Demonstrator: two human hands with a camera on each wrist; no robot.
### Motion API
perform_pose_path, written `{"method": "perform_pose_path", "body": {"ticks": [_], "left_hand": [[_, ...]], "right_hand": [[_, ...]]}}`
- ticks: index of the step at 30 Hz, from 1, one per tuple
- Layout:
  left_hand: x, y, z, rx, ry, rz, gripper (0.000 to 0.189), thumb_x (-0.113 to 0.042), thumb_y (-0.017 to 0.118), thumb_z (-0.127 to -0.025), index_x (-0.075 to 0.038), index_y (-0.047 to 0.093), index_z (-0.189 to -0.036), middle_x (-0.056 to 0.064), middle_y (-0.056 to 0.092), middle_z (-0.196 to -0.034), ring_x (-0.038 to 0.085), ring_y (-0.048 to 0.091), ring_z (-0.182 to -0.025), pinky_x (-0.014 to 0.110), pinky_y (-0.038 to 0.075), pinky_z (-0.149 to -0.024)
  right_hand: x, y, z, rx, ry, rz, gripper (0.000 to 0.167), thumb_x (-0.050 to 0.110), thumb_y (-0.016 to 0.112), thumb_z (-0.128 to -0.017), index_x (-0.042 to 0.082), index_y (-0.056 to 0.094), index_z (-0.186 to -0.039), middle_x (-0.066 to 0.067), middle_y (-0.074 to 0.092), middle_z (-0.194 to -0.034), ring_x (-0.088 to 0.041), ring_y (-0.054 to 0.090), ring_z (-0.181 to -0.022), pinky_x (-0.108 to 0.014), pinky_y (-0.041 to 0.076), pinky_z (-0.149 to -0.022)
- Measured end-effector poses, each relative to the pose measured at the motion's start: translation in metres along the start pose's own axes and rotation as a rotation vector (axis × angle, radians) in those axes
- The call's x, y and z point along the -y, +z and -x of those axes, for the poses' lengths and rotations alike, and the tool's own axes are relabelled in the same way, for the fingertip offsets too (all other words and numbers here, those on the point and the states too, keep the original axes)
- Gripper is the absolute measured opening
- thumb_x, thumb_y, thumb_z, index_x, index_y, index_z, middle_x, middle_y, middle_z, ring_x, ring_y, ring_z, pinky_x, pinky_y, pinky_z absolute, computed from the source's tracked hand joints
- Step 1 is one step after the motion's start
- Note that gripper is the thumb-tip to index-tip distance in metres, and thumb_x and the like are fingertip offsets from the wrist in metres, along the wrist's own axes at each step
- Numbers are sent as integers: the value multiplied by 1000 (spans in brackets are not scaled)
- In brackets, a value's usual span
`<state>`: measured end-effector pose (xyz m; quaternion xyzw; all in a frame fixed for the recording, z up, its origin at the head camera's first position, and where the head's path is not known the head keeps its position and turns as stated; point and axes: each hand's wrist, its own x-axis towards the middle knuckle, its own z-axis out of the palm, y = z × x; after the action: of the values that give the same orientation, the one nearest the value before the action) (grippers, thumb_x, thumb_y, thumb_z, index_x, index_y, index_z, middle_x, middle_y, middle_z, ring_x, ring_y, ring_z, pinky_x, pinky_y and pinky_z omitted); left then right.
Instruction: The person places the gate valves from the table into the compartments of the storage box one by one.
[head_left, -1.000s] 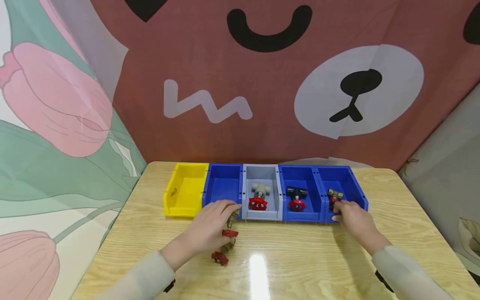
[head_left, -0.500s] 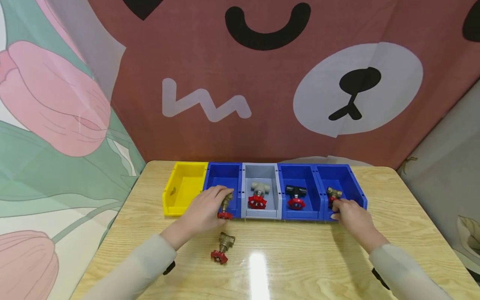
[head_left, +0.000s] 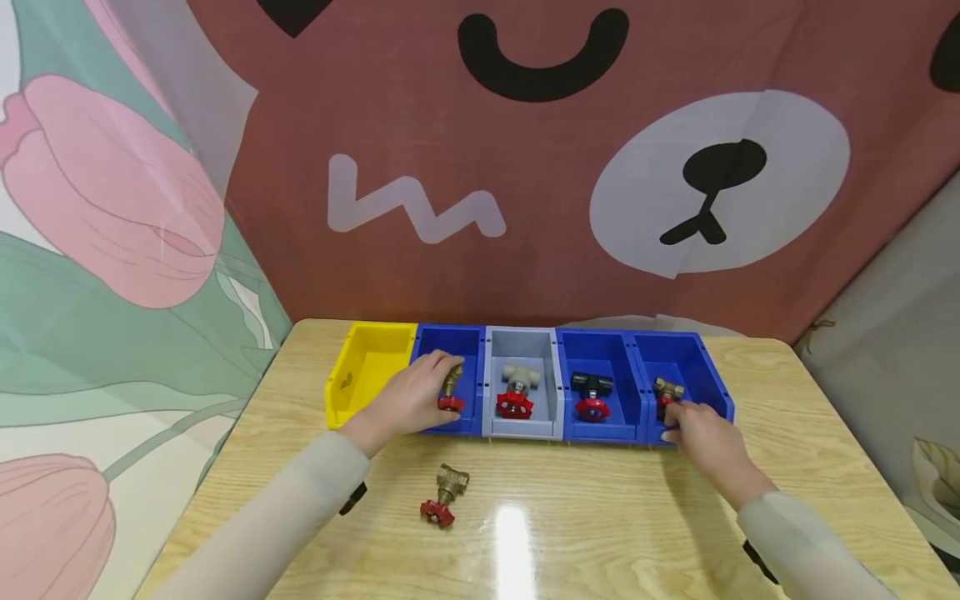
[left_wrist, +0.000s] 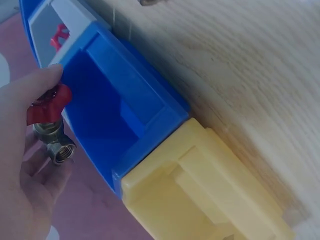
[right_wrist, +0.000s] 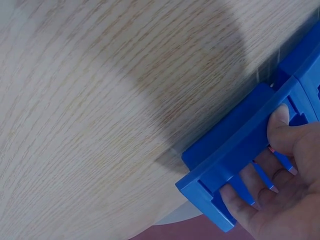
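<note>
My left hand (head_left: 416, 393) grips a brass gate valve (left_wrist: 54, 135) by its red handwheel (left_wrist: 49, 106), the thumb across the wheel. In the head view it holds the valve at the second blue bin (head_left: 450, 337) from the left. My right hand (head_left: 705, 433) reaches into the far-right blue bin (head_left: 678, 346), fingers by the red wheel of a small brass valve (head_left: 667, 388). The fingers hide part of that wheel; whether they pinch it is unclear. Another brass valve (head_left: 450, 483) with a red wheel lies on the table before the bins.
A yellow bin (head_left: 378, 362) stands at the row's left end. The grey bin (head_left: 522, 342) holds a pale valve (head_left: 519, 379), and the blue bin (head_left: 596, 346) beside it a black valve (head_left: 592, 383), both with red wheels. A printed curtain (head_left: 420, 275) hangs behind the table (head_left: 585, 517).
My left hand has carried its brass valve up from above the table to the second bin, uncovering the valve lying below. The right hand has stayed in the far-right bin.
</note>
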<state>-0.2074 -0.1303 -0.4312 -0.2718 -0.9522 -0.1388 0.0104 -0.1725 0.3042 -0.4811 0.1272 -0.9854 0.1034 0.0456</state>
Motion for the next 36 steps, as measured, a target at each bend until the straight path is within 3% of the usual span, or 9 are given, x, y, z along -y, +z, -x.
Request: {"method": "perform_pose_path", "body": {"ticks": [24,28,36], "left_hand": [[17,30,-41,144,-138,-62,81,-31,85,-80,-4,45,-145,14,52,-136,30,50,-125,45,43,-105],[17,35,-45,169,-168,-64,80,-28,86,-79,-3,46,-144,16,53,-136,31,51,-125,46,42,-106],[19,45,-46,200,-164,-96,76,-26,84,-81,0,48,-142,18,53,-137,33,50,-127,45,40,-107]], "right_hand": [[3,0,0,-4,15,24,18,8,80,-80,7,62,-82,-7,63,-81,-30,57,-74,-48,52,-62],[3,0,-1,-1,17,25,18,8,80,-81,7,63,-83,-7,64,-82,-31,57,-75,-48,52,-62],[3,0,1,0,24,26,19,9,81,-81,7,62,-82,-6,63,-81,-30,58,-74,-47,52,-61]]}}
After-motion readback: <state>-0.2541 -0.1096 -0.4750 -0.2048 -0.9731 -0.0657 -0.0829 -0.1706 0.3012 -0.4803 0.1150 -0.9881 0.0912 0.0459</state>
